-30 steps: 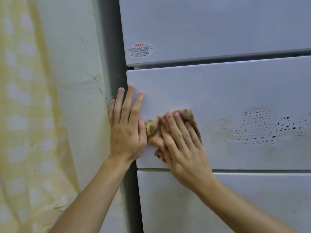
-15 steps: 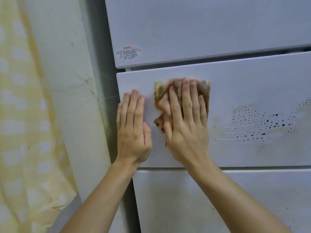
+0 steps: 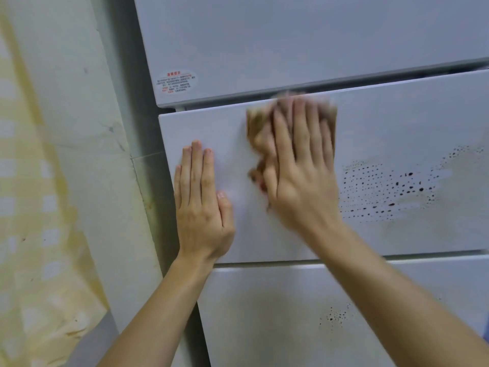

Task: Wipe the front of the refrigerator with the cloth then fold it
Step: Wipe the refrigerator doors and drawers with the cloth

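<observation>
Fridge (image 3: 397, 123) front fills the view: three white panels stacked, with a dark gap between each.

Right hand (image 3: 299, 181) lies flat on the middle panel near its top edge. Its fingers are straight and spread and point up, pressing the cloth (image 3: 254, 123) against the panel without gripping it. The hand and cloth are motion-blurred.

The cloth is brownish with a faint pattern, bunched under the fingers. It shows past the fingertips, on both sides, and below the thumb. Its top edge reaches the gap under the upper door.

Left hand (image 3: 201, 205) is flat on the same panel, left of the right hand and lower, near the panel's left edge. Its fingers are straight and together and it holds nothing. The two hands are apart.

Sticker (image 3: 176, 82) with red and dark print sits at the lower left corner of the upper door.

Dark spots (image 3: 391, 189) cluster on a smudged patch right of the right hand. A smaller cluster (image 3: 336, 316) marks the bottom panel.

Wall (image 3: 87, 128) stands left of the fridge, pale and scuffed. Curtain (image 3: 31, 234), yellow-and-white check, hangs at far left.
</observation>
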`<action>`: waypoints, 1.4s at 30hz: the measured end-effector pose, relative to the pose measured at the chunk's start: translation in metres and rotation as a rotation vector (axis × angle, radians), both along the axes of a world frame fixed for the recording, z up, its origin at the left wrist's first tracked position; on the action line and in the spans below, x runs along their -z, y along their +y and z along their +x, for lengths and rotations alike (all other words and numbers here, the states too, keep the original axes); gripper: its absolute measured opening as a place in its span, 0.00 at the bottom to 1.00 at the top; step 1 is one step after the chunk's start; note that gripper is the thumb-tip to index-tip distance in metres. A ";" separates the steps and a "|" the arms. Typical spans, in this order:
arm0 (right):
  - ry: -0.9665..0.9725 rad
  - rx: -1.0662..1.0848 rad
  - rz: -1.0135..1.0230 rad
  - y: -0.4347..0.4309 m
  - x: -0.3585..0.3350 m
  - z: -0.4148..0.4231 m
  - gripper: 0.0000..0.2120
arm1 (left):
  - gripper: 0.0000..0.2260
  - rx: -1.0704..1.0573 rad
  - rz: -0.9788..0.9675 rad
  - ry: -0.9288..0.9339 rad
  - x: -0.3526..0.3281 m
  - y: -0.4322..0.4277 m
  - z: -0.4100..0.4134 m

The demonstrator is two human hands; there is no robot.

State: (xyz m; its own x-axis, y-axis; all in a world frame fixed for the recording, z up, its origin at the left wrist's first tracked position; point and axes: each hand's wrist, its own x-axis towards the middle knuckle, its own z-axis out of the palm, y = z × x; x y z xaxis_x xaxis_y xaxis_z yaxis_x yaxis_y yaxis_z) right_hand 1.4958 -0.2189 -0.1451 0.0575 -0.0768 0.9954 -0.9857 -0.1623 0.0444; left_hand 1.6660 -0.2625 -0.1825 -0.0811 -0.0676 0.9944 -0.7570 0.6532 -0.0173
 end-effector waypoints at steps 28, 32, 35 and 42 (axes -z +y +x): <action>-0.038 0.053 -0.004 0.009 0.034 -0.034 0.28 | 0.30 -0.007 -0.048 -0.033 -0.011 0.011 -0.041; 0.065 0.079 0.099 0.015 0.109 -0.048 0.28 | 0.29 -0.004 -0.057 -0.006 -0.007 0.016 -0.048; 0.096 0.097 0.156 0.020 0.134 -0.057 0.28 | 0.29 -0.011 -0.043 -0.007 0.002 0.019 -0.060; -0.088 -0.036 -0.082 0.020 0.009 -0.076 0.25 | 0.31 -0.062 -0.023 0.008 0.009 0.024 -0.075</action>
